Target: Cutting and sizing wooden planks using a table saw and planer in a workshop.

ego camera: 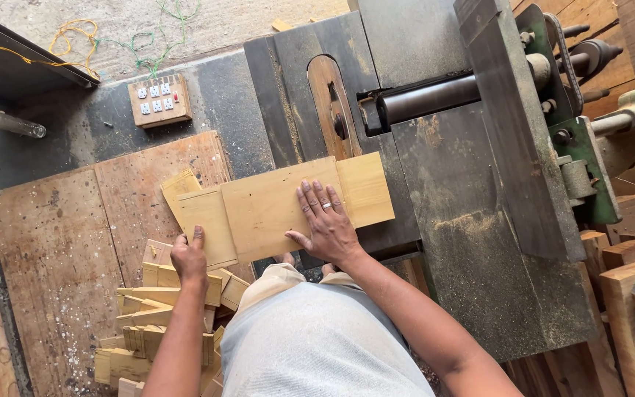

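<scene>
The person is feeding a flat, pale wooden board (273, 209) across the dark metal worktop (472, 220) of a woodworking machine, and the step in hand looks like lining that board up with the slot (330, 103) that holds the blade, just beyond the board's far edge. The right hand (327, 224) lies flat on top of the board, fingers spread and pressing down, not closed around anything; a ring shows on one finger. The left hand (189, 254) has its grip closed on the near-left edge of the board, thumb on top and the other fingers curled under, so it steadies that end where it overhangs the machine. The board appears to be several panels lying overlapped or joined, with a lighter square at the end nearest the roller (428, 99); whether they are glued I cannot tell. Below the board's left end a heap of small wood offcuts (159, 316) lies on a plywood sheet (75, 242), and a socket block (159, 101) sits on the floor beyond it. The next move, as I judge it, calls for keeping the board square to the slot and the right fingers well aside of the blade line
</scene>
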